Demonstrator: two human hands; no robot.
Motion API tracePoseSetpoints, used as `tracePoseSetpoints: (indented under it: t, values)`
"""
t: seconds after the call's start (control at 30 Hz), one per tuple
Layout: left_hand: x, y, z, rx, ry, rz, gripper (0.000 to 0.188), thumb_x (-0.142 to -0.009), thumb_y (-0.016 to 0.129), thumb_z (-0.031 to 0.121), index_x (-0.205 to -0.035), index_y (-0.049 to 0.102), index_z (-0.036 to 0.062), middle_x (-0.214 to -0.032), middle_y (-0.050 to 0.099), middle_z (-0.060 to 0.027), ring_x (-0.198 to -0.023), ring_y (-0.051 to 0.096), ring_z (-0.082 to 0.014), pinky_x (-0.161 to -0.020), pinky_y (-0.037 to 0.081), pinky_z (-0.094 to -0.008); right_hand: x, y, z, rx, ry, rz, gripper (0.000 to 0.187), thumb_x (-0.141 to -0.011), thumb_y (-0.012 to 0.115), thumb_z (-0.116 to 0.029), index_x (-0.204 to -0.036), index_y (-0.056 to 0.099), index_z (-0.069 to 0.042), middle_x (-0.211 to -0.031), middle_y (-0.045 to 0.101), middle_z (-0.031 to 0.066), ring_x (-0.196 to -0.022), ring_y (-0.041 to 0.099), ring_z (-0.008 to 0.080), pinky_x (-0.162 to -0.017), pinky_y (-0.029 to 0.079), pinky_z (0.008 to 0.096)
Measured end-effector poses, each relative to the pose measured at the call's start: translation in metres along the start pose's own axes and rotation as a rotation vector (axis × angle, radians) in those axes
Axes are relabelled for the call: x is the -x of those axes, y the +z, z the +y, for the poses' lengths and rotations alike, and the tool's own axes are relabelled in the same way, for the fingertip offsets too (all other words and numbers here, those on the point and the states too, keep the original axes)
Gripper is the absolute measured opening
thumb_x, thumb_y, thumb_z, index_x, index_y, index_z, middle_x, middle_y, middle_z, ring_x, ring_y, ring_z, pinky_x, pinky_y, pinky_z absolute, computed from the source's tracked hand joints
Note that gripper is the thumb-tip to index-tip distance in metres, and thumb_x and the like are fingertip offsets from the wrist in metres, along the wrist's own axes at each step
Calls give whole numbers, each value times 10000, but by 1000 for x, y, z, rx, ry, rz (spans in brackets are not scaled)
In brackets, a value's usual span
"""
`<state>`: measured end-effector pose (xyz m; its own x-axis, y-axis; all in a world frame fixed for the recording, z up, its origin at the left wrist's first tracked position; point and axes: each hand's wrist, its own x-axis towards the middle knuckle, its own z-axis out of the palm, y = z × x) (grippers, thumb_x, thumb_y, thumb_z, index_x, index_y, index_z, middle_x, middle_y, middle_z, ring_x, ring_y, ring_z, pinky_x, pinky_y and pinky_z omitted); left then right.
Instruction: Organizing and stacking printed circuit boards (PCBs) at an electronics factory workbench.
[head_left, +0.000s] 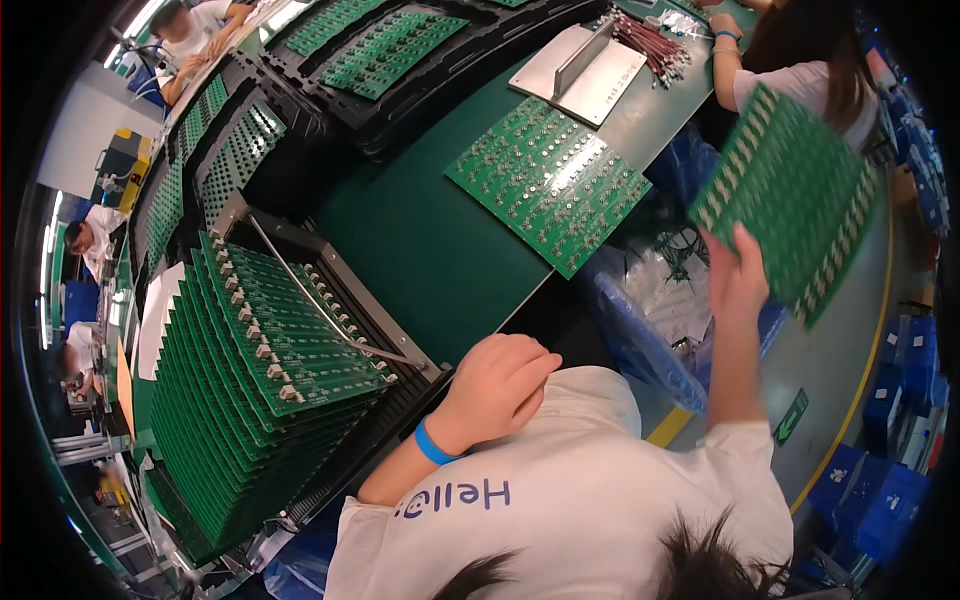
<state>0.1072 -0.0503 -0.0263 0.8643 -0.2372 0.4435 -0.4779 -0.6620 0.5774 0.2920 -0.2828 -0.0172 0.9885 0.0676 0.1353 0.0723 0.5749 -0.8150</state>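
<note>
My right hand (735, 275) grips the lower left edge of a green circuit board (790, 195), held up and tilted off the table's right side. Rows of pale connectors line two of its edges. My left hand (495, 385), with a blue wristband, is closed near my body, its fingers curled and nothing showing in them. To its left a metal-framed rack (375, 300) holds a dense row of upright green boards (290, 335) with white connectors. Another green board (550, 180) lies flat on the table, ahead of both hands.
Black trays (300, 100) with circuit boards stand at the far left of the green table (400, 215). A metal plate fixture (580, 75) sits beside bundled wires (655, 45). A blue plastic-lined bin (650, 320) stands by the table edge. Co-workers sit nearby; blue boxes (885, 500) stand right.
</note>
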Motion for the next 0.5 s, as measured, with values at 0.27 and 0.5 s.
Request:
tracePoseSetpoints:
  t: [0.27, 0.5]
  values:
    - [-5, 13, -10, -615, -372, -48, 590, -712, 640, 212, -1235, 418, 53, -1278, 354, -202, -1216, 320, -339, -964, 315, -465, -143, 145, 24, -14, 226, 44, 190, -839, 383, -53, -984, 420, 65, -954, 505, 188, -914, 544, 338, -812, 474, 542]
    - [2, 20, -23, -818, -274, -99, 624, -707, 641, 281, -1245, 416, 57, -1297, 353, -206, -1214, 343, -328, -956, 319, -474, -162, 176, 52, 123, 347, 79, 253, -824, 325, -32, -1053, 356, 70, -1028, 473, 217, -915, 535, 378, -813, 462, 544]
